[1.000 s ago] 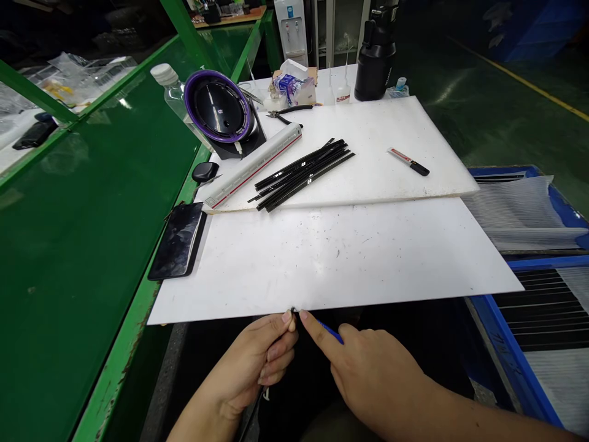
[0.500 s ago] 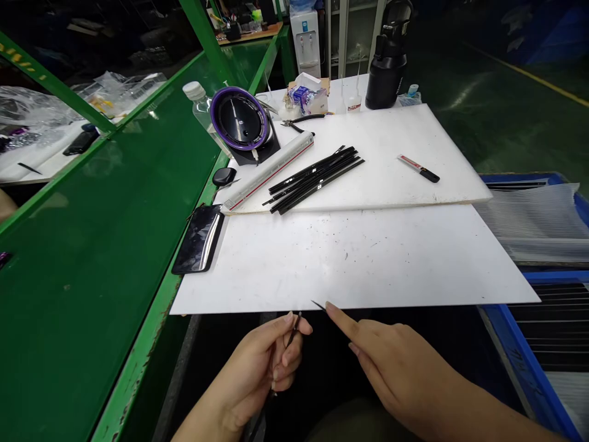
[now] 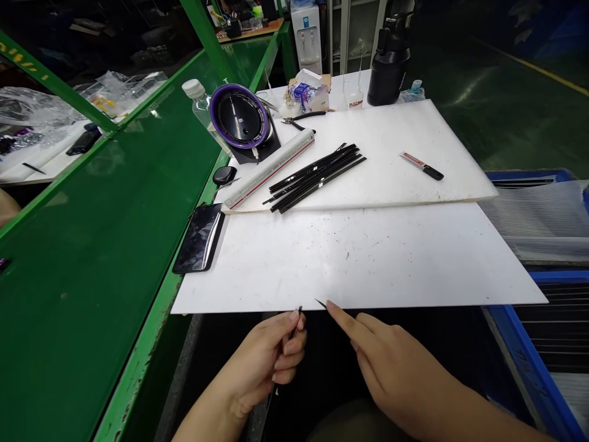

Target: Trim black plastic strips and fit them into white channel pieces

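Left hand [image 3: 269,359] closed around a thin black strip [image 3: 294,322], pinched between thumb and fingers, tip poking up at the near edge of the white board [image 3: 359,258]. Right hand [image 3: 391,368] beside it, forefinger extended; a thin dark point [image 3: 321,303] juts past the fingertip, and the grip on it cannot be made out. Farther back, a loose bundle of black strips [image 3: 315,175] lies on the upper white sheet [image 3: 414,135]. Blue crate [image 3: 519,350] at right holds ribbed translucent sheets [image 3: 538,215]. Small open carton [image 3: 309,92] at the back holds small packets. Black flask [image 3: 391,61] upright behind; clear bottle [image 3: 200,104] lidded, behind the purple-rimmed disc [image 3: 239,116].
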`<state>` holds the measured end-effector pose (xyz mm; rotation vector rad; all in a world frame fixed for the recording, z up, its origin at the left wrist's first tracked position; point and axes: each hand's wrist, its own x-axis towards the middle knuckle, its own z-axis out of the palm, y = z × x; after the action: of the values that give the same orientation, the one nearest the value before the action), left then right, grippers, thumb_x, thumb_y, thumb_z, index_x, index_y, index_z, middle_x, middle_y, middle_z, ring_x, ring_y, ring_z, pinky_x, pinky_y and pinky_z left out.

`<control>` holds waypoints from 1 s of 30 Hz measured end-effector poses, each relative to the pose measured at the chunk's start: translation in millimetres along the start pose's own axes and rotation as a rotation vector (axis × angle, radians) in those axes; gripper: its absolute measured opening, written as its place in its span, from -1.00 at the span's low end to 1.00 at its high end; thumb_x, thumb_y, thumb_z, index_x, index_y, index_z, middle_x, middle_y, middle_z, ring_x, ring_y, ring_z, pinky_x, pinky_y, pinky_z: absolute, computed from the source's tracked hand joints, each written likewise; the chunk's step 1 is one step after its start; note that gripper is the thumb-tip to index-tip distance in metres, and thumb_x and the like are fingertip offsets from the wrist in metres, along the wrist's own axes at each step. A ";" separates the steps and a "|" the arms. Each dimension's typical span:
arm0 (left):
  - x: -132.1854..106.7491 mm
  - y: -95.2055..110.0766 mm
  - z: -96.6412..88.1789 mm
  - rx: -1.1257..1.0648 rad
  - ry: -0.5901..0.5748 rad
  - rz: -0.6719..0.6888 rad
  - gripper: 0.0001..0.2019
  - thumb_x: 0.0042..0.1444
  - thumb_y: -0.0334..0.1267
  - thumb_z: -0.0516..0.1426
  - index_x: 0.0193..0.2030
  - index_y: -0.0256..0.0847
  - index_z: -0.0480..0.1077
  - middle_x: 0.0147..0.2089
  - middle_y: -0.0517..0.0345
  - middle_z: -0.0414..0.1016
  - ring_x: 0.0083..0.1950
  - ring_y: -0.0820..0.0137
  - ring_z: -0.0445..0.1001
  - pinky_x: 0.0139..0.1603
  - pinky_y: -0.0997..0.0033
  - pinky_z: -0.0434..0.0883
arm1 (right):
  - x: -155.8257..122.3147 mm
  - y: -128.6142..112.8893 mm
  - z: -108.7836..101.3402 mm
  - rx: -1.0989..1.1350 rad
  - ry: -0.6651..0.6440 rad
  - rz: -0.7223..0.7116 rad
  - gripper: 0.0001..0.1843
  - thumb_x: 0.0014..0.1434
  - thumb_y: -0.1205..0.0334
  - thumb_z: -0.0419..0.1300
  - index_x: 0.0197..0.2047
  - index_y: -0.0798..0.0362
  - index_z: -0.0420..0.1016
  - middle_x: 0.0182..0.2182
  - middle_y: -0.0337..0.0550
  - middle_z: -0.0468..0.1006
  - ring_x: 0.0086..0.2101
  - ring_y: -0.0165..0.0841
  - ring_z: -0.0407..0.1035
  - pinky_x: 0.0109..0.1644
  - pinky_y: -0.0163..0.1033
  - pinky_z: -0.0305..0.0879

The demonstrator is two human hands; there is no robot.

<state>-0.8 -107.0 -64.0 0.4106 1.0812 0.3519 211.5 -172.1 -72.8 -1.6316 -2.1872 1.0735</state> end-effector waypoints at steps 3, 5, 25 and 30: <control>1.9 -0.2 -1.2 0.039 0.011 0.016 -0.75 0.18 -0.07 0.09 -0.34 -0.21 0.26 -0.59 0.38 0.04 -0.64 0.65 -0.18 -0.67 0.64 -0.24 | 7.7 -6.0 -0.8 -0.032 0.000 -0.006 -0.16 0.20 0.49 -0.03 0.42 -0.30 -0.20 -0.32 -0.27 0.38 -0.47 -0.35 0.29 -0.41 -0.27 0.07; 2.4 -0.6 -2.3 0.052 0.014 0.014 -0.75 0.18 -0.07 0.09 -0.34 -0.21 0.25 -0.60 0.38 0.03 -0.64 0.65 -0.18 -0.67 0.64 -0.24 | 12.1 -9.1 -0.2 -0.028 -0.014 -0.013 -0.19 0.21 0.46 -0.02 0.41 -0.30 -0.17 -0.33 -0.28 0.39 -0.48 -0.36 0.29 -0.43 -0.28 0.04; 4.3 -2.1 -3.7 0.093 0.032 0.018 -0.68 0.13 0.01 0.15 -0.38 -0.20 0.22 -0.60 0.40 0.03 -0.64 0.65 -0.19 -0.69 0.63 -0.24 | 17.7 -11.2 1.7 -0.232 -0.036 -0.069 -0.17 0.16 0.44 0.02 0.43 -0.17 -0.18 -0.35 -0.24 0.38 -0.58 -0.37 0.20 -0.54 -0.25 -0.19; 4.2 -1.9 -5.1 0.096 0.028 0.023 -0.70 0.17 -0.01 0.12 -0.37 -0.20 0.22 -0.60 0.39 0.04 -0.64 0.65 -0.18 -0.69 0.62 -0.23 | 14.6 -12.4 -1.6 -0.103 -0.022 -0.059 -0.22 0.20 0.43 -0.03 0.42 -0.20 -0.14 -0.35 -0.26 0.39 -0.50 -0.36 0.27 -0.51 -0.26 -0.10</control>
<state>-3.5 -106.0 -70.3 0.5048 1.1239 0.3277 197.8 -159.9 -67.2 -1.5926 -2.3255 0.9825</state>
